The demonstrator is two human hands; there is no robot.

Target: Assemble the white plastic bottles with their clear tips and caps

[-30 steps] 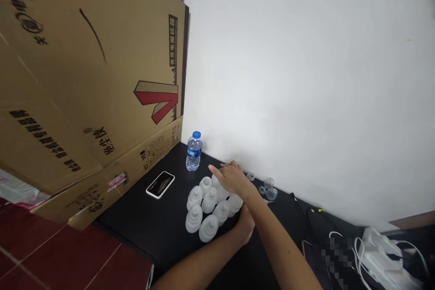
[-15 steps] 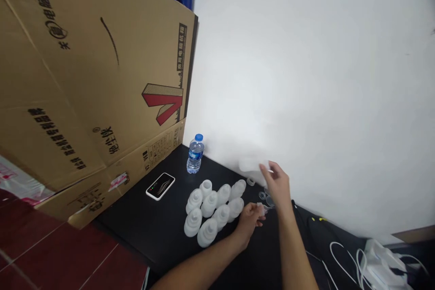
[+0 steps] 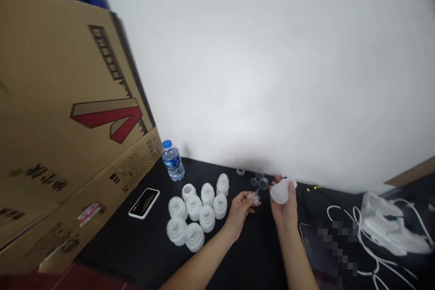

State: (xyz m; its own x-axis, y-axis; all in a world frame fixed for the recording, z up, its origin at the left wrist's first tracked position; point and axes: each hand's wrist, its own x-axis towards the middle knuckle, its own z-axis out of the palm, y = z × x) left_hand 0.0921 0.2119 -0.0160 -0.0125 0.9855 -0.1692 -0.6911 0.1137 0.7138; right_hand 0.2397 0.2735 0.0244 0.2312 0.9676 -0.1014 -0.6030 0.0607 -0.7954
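My left hand point(image 3: 239, 213) pinches a small clear soft-looking piece point(image 3: 253, 199); its exact kind cannot be made out. In my right hand point(image 3: 284, 208) lies a translucent white bottle point(image 3: 280, 191), tilted, its narrower end toward the upper right. Left of my hands stands a group of several white bottles with clear nipple-like tops point(image 3: 206, 218). One bottle at the back of that group point(image 3: 188, 191) has an open ring top. Beyond my hands, small clear discs point(image 3: 263, 184) and a ring point(image 3: 240, 171) lie by the wall.
A water bottle with a blue cap point(image 3: 173, 162) and a white-edged black device point(image 3: 144, 203) stand at the left on the black table point(image 3: 136, 249). A big cardboard box point(image 3: 61, 154) flanks them. To the right are a dark tablet-like object point(image 3: 319, 249), white cables and a white device point(image 3: 384, 224).
My view has turned to the right. My right hand has come down with the bottle, from beside the wall to next to my left hand. The left still holds the small clear piece.
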